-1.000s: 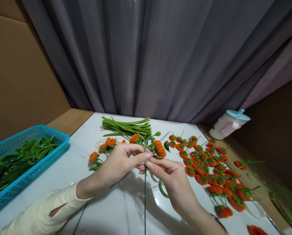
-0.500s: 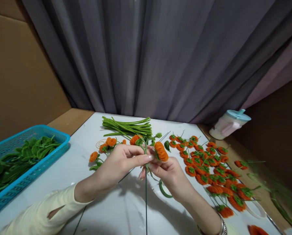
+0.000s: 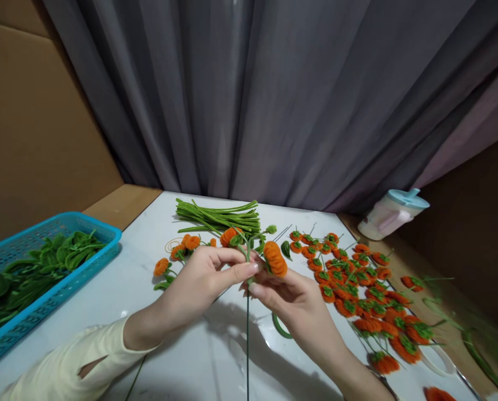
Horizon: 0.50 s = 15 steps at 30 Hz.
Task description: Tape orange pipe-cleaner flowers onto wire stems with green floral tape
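Note:
Between my hands stands a craft flower stem [image 3: 248, 345], a thin dark green wire pointing down toward me. My left hand [image 3: 209, 273] pinches its upper part between thumb and fingers. Just below that grip, my right hand [image 3: 303, 301] has its thumb and fingertips closed on the stem. A fuzzy orange pumpkin-like head [image 3: 275, 258] sits at the top right of the branch, and another orange head [image 3: 231, 236] leans left beside a fuzzy green bud [image 3: 271, 229]. Beneath my right hand is a green ring [image 3: 281, 327], perhaps a tape roll, partly hidden.
A blue basket [image 3: 116, 236] of green leaves stands at left. Green stems [image 3: 219, 216] lie in a bundle at the back. Many orange heads [image 3: 349, 292] cover the right side, with a lidded cup [image 3: 393, 214] behind them. Finished-looking orange sprigs [image 3: 162, 267] lie beyond my left wrist.
My right hand has turned slightly, its fingers now drawn together on the stem below the left thumb. My left hand keeps its pinch, and the branch stays nearly in place.

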Available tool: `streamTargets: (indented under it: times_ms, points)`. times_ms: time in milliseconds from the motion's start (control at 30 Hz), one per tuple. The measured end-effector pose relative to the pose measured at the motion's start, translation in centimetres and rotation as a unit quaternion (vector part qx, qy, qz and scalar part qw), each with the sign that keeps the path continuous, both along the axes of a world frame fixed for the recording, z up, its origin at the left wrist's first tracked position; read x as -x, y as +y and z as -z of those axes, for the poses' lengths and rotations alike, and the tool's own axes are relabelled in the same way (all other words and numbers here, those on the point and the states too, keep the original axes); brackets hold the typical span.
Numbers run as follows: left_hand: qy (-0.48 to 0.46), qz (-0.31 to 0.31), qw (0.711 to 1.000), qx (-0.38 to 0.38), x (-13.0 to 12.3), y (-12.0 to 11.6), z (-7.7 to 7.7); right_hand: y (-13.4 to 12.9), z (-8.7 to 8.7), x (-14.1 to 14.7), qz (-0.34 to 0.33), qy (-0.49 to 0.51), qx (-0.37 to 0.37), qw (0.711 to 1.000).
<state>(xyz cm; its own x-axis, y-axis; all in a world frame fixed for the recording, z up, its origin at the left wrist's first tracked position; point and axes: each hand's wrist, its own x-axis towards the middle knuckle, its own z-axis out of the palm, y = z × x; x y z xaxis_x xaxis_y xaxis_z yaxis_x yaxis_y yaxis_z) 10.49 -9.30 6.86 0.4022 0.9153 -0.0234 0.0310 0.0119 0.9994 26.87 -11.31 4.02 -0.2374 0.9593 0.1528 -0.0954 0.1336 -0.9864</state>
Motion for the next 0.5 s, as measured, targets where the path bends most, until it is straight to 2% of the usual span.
streamTargets:
  times_ms: [133,500]
  points:
    - [-0.007,-0.001,1.000,0.000,-0.15,0.12,0.05,-0.02,-0.09,0.36,0.025,0.033,0.036,0.998]
    - [-0.006,-0.008,1.000,0.022,-0.30,-0.11,-0.16,0.14,-0.25,0.15,0.038,0.070,0.110,0.991]
